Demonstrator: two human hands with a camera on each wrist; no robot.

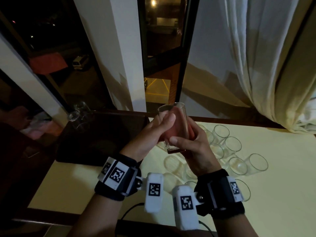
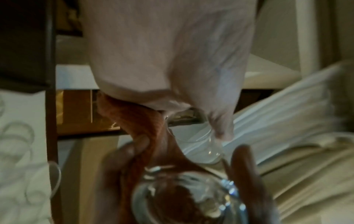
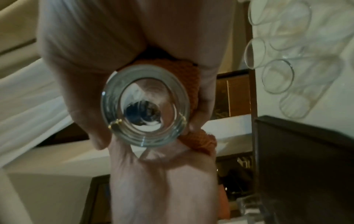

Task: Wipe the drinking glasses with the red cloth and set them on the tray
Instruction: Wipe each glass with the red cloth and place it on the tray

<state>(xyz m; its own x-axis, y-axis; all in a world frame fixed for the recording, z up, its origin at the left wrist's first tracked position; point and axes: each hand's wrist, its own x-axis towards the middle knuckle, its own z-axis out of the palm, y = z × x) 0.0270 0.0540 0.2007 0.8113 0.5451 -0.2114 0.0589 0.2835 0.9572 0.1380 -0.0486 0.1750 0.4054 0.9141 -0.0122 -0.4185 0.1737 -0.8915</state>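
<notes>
both hands are holding one drinking glass (image 1: pixel 172 127) in the air above the counter (image 1: pixel 273 194), between the dark tray (image 1: pixel 102 139) and the group of glasses lying on the counter. the left hand (image 1: pixel 150 134) is wrapping its grip around the upper wall of the held glass, thumb lying across the near side close to the rim. the right hand (image 1: pixel 193 147) is closing its grip on the lower part of the glass, thumb pressing near the thick base, with the red cloth (image 3: pixel 193 78) lying between its palm and the glass wall. in the right wrist view the thick round base of the glass is facing the camera, with the cloth bunching at its right edge. in the left wrist view the cloth is trailing from under the left hand toward the glass base; this view is blurred. the held glass is tilting, mouth pointing away from the person toward the window (image 1: pixel 162 57). the other glasses (image 1: pixel 234 146) are lying on their sides on the counter to the right of the tray, close together and some touching. the tray is sitting at the counter's left end. a pale curtain (image 1: pixel 273 65) is hanging beyond the counter, to the right of the window.
</notes>
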